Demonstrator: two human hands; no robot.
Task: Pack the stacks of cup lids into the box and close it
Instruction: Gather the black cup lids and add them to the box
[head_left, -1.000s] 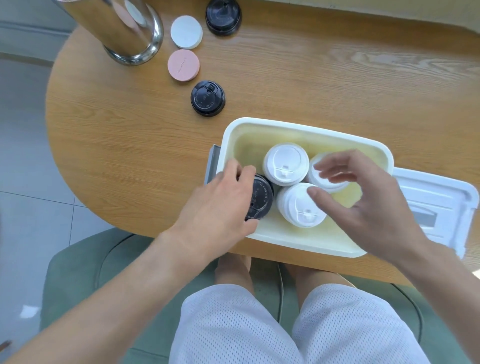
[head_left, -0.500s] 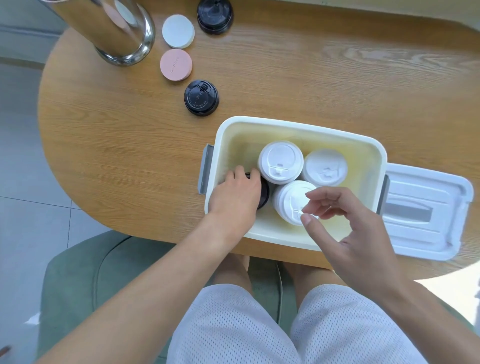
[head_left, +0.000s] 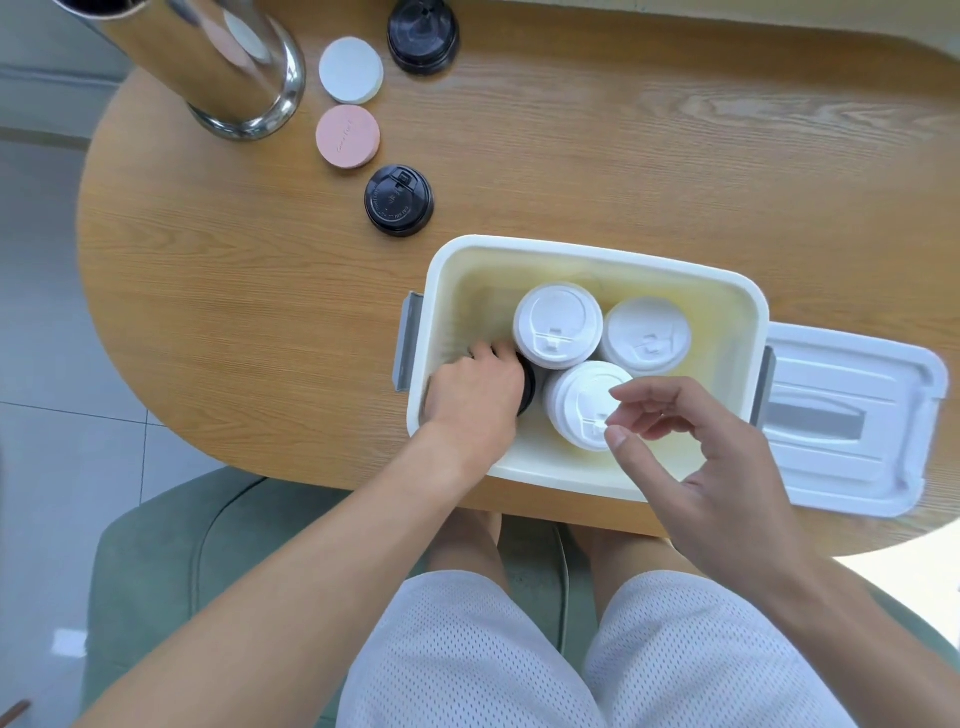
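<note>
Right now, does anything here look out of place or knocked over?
Nothing is spilled or damaged. Two black lid stacks are outside the box on the table. The box lid lies off to its right. The left hand holds a black stack inside the box.

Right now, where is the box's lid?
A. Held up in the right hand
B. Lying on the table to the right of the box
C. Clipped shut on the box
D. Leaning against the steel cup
B. The box lid lies flat on the table just right of the open box, and the right hand hovers over the box holding nothing.
</note>
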